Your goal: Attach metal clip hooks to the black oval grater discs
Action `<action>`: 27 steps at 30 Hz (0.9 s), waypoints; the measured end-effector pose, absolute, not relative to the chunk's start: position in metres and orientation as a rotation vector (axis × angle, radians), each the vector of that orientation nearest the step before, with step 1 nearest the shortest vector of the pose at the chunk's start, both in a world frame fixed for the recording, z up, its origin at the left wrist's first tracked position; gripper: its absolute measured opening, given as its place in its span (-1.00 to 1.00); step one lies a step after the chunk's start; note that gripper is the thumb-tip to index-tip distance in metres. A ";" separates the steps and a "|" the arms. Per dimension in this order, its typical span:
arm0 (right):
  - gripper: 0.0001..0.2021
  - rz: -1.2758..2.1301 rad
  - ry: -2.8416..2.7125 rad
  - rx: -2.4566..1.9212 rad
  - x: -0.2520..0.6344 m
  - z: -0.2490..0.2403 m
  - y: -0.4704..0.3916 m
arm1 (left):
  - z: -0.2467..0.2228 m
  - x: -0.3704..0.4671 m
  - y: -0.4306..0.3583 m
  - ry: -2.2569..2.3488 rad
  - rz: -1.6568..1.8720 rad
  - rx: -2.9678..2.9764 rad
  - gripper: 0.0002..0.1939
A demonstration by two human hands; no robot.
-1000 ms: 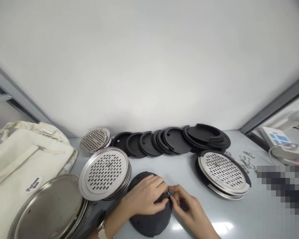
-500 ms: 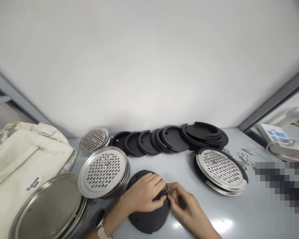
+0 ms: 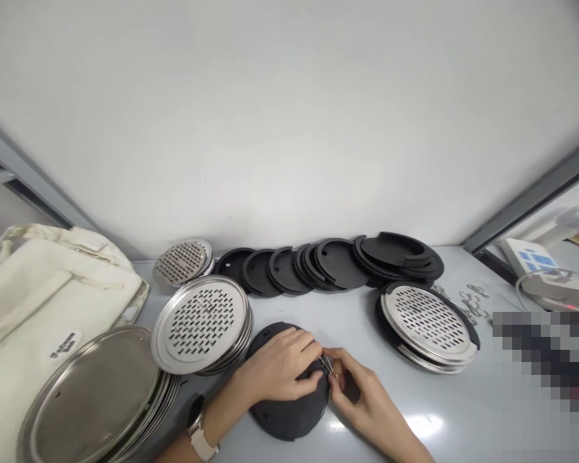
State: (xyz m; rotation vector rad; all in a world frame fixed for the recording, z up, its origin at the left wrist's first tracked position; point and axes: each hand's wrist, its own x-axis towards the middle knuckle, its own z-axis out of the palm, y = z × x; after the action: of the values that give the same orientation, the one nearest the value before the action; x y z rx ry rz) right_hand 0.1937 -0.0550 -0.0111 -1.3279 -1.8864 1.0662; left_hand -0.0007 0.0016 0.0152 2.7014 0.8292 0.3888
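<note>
A round black disc [image 3: 289,415] lies on the table in front of me, with a few small holes near its rim. My left hand [image 3: 282,363] rests over its top, fingers curled and thumb toward the right edge, gripping the disc. At that edge my right hand [image 3: 361,392] pinches a small shiny metal wire piece [image 3: 327,364] between thumb and fingers. The wire piece touches or nearly touches the rim; its inner end is hidden by my left fingers.
Left are stacked perforated metal plates [image 3: 200,325], plain metal trays [image 3: 96,395] and a cream bag [image 3: 33,289]. Black rimmed discs [image 3: 342,263] line the wall. On the right sit perforated plates with black rims [image 3: 429,321], loose metal rings [image 3: 473,302] and a white device [image 3: 535,257].
My right fingers have shifted slightly on the metal wire piece, and more of it shows. The view has tilted a little; the disc stays in place under my left hand.
</note>
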 end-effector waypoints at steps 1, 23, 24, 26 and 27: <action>-0.69 1.063 -1.892 -1.328 0.194 -0.011 -0.055 | 0.015 -0.001 0.002 0.832 0.392 2.703 -0.88; -0.71 0.987 -1.888 -1.363 0.190 -0.004 -0.053 | 0.015 0.001 0.001 0.827 0.399 2.707 -0.88; -0.70 0.984 -1.886 -1.362 0.190 -0.005 -0.053 | 0.015 0.001 0.001 0.828 0.400 2.706 -0.88; -0.69 0.972 -1.884 -1.360 0.191 -0.005 -0.054 | 0.016 0.001 0.001 0.828 0.404 2.707 -0.89; -0.68 0.968 -1.886 -1.359 0.192 -0.006 -0.054 | 0.016 0.000 0.001 0.826 0.404 2.709 -0.90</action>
State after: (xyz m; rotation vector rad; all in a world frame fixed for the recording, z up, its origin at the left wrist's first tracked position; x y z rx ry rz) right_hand 0.1915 -0.0544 -0.0058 -1.3586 -1.8858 0.9682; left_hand 0.0005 0.0009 0.0162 2.7094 0.8260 0.4039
